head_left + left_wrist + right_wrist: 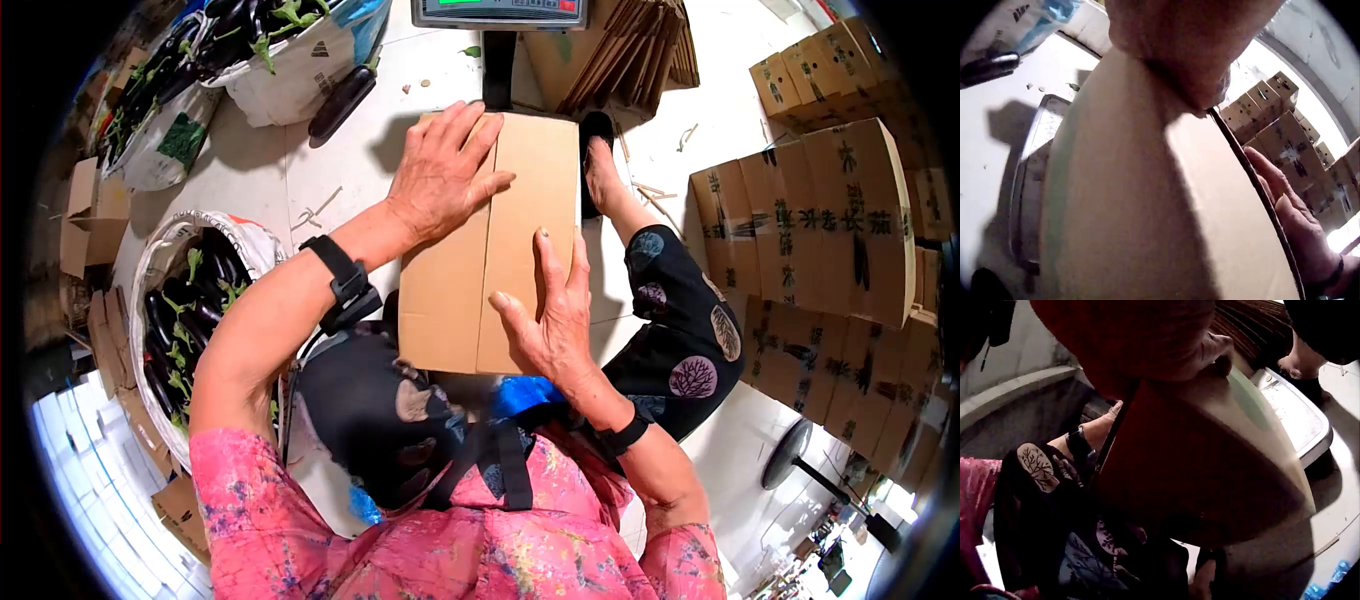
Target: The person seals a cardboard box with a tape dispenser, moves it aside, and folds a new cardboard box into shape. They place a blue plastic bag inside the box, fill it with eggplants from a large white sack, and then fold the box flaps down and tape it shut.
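A brown cardboard box (pixel 450 290) stands between the person's knees, its two top flaps folded down and meeting along a middle seam. The left hand (pixel 440 180) lies on the far part of the left flap, fingers straight toward the far edge and thumb across the seam. On the right flap, nearer the body, the right hand (pixel 560 325) presses with extended fingers and its thumb pointing at the seam. In the right wrist view, a metal scale platform (pixel 1297 419) shows under the box.
Sacks of eggplants (pixel 195 320) stand at the left, and a loose eggplant (pixel 343 103) lies on the floor. A scale display (pixel 500 10) rises beyond the box beside folded cardboard (pixel 640 60). Packed cartons (pixel 800 220) are stacked at the right.
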`<move>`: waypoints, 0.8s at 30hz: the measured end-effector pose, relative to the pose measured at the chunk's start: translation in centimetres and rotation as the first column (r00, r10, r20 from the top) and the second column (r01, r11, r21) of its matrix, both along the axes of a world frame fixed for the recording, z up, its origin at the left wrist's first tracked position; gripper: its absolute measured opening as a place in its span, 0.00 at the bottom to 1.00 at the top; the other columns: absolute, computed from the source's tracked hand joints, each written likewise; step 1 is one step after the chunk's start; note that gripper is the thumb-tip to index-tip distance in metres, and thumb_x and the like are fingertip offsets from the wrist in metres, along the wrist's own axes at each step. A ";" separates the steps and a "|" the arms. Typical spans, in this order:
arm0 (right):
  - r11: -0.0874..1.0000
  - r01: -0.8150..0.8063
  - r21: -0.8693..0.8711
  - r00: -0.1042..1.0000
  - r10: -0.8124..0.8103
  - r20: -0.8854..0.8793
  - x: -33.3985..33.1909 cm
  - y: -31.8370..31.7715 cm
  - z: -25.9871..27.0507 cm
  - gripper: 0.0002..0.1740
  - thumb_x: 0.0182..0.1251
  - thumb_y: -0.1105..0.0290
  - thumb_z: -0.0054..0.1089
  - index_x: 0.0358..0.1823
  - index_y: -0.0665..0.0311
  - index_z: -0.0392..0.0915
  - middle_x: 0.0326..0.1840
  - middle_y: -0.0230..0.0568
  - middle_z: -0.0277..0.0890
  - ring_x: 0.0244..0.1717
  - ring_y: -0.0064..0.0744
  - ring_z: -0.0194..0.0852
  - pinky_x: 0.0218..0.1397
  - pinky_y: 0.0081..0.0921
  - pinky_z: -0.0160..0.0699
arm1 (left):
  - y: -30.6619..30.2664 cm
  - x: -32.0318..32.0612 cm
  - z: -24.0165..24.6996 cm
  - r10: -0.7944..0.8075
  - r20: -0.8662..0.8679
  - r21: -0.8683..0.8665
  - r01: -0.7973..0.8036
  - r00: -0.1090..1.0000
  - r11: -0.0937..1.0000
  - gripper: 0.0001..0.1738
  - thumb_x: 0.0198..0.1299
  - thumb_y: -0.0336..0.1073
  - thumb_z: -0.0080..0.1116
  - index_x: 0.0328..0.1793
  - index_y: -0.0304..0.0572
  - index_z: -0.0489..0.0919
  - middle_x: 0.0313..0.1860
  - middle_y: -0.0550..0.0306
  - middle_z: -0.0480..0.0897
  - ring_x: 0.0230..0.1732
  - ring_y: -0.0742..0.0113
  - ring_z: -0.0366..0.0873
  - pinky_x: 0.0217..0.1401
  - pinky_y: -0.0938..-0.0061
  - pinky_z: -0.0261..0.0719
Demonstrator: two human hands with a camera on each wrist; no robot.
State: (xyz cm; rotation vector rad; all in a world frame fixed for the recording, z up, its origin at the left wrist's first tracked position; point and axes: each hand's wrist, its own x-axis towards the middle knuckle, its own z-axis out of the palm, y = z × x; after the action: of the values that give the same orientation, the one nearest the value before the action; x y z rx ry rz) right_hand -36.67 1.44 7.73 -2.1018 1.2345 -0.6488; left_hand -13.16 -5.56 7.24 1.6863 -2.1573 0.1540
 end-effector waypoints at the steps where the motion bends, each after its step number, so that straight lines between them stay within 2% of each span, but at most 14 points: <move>1: 1.000 -0.001 -0.004 1.000 0.001 0.008 0.0 0.0 -0.2 0.50 0.59 0.53 0.71 0.80 0.59 0.56 0.79 0.74 0.41 0.77 0.72 0.48 0.74 0.57 0.55 | -0.1 0.0 0.0 0.002 -0.014 -0.003 -0.002 1.000 1.000 0.36 0.69 0.58 0.52 0.76 0.45 0.66 0.74 0.42 0.66 0.76 0.43 0.61 0.75 0.49 0.56; 2: 1.000 -0.004 -0.012 1.000 0.005 0.017 -0.1 -0.1 -0.5 0.50 0.59 0.53 0.71 0.80 0.59 0.56 0.79 0.74 0.41 0.77 0.72 0.48 0.74 0.57 0.55 | -0.1 -0.2 0.1 0.008 -0.014 -0.018 -0.008 1.000 1.000 0.34 0.68 0.55 0.54 0.75 0.46 0.68 0.73 0.45 0.67 0.76 0.45 0.61 0.75 0.49 0.56; 7: 0.999 -0.042 -0.026 0.999 0.042 0.010 -0.8 -0.2 -0.7 0.49 0.60 0.52 0.70 0.79 0.58 0.56 0.79 0.75 0.42 0.77 0.72 0.48 0.74 0.58 0.55 | -0.2 0.0 -0.3 -0.002 0.002 -0.040 0.002 1.000 0.999 0.34 0.69 0.57 0.54 0.75 0.48 0.69 0.72 0.45 0.68 0.74 0.45 0.63 0.74 0.50 0.57; 11: 0.996 -0.062 -0.058 0.998 0.063 0.013 -1.0 -0.2 -1.0 0.49 0.62 0.50 0.68 0.79 0.60 0.56 0.78 0.75 0.42 0.77 0.74 0.48 0.73 0.57 0.58 | 0.0 0.0 -0.5 -0.009 0.031 -0.091 0.011 0.999 0.996 0.34 0.69 0.57 0.53 0.75 0.48 0.69 0.72 0.45 0.69 0.74 0.46 0.64 0.73 0.51 0.59; 14: 0.991 -0.075 -0.109 0.996 0.071 -0.045 -0.9 -0.2 -1.2 0.49 0.62 0.48 0.67 0.79 0.61 0.55 0.78 0.76 0.42 0.76 0.75 0.49 0.72 0.56 0.60 | -0.1 -0.2 -0.9 0.003 0.065 -0.130 0.005 0.998 0.992 0.34 0.69 0.57 0.53 0.75 0.48 0.68 0.71 0.45 0.69 0.73 0.46 0.63 0.71 0.51 0.60; 17: 0.996 -0.089 -0.025 0.987 0.085 -0.139 -0.9 -0.3 -0.5 0.50 0.63 0.47 0.66 0.80 0.61 0.54 0.78 0.76 0.40 0.76 0.76 0.47 0.74 0.56 0.59 | -0.3 0.0 -0.5 -0.002 0.014 -0.073 0.003 1.000 0.997 0.35 0.68 0.59 0.54 0.73 0.46 0.69 0.67 0.46 0.71 0.69 0.47 0.65 0.70 0.53 0.59; 18: 0.994 -0.102 -0.049 0.974 0.090 -0.210 -1.0 -0.4 -0.3 0.48 0.63 0.48 0.67 0.79 0.60 0.54 0.77 0.75 0.45 0.72 0.76 0.56 0.71 0.55 0.65 | -0.4 0.2 -0.5 0.014 0.013 -0.064 -0.013 1.000 0.998 0.35 0.68 0.59 0.54 0.73 0.46 0.69 0.66 0.46 0.71 0.68 0.48 0.65 0.70 0.53 0.59; 19: 0.976 -0.210 0.057 0.919 0.217 -0.329 -1.0 -1.4 1.7 0.45 0.64 0.49 0.67 0.77 0.60 0.58 0.76 0.74 0.48 0.70 0.75 0.60 0.69 0.54 0.67 | -0.8 0.2 -0.6 0.026 0.014 -0.059 -0.026 1.000 0.998 0.35 0.68 0.59 0.54 0.73 0.46 0.69 0.65 0.47 0.70 0.68 0.48 0.65 0.69 0.53 0.59; 21: 0.880 -0.346 0.324 0.725 0.470 -0.503 -2.6 -4.0 7.2 0.40 0.64 0.51 0.67 0.73 0.61 0.64 0.74 0.72 0.55 0.65 0.72 0.68 0.66 0.52 0.72 | -0.9 -0.2 -1.0 0.034 0.022 -0.047 -0.033 0.999 0.998 0.35 0.68 0.58 0.54 0.73 0.45 0.69 0.64 0.47 0.70 0.67 0.49 0.65 0.69 0.53 0.60; 23: 0.884 -0.376 0.279 0.662 0.467 -0.587 -3.9 -5.5 12.6 0.33 0.64 0.54 0.70 0.68 0.60 0.73 0.56 0.56 0.79 0.55 0.54 0.81 0.58 0.42 0.81 | -0.9 -0.1 -1.0 0.034 0.046 -0.054 -0.032 0.998 0.998 0.35 0.68 0.56 0.55 0.74 0.43 0.68 0.63 0.47 0.70 0.66 0.48 0.65 0.68 0.53 0.61; 24: 0.892 -0.338 0.301 0.727 0.451 -0.518 -4.4 -6.3 15.5 0.30 0.66 0.55 0.69 0.66 0.60 0.75 0.56 0.53 0.81 0.54 0.49 0.82 0.56 0.39 0.82 | -1.0 0.0 -1.1 0.039 0.059 -0.047 -0.036 0.998 0.998 0.36 0.68 0.56 0.54 0.75 0.43 0.67 0.64 0.47 0.70 0.67 0.49 0.64 0.68 0.54 0.61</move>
State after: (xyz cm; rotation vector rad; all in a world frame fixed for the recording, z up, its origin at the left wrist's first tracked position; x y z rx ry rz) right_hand -41.03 -4.87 23.18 -2.3715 1.0157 0.3283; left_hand -13.20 -6.51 6.19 1.7175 -2.1490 0.2649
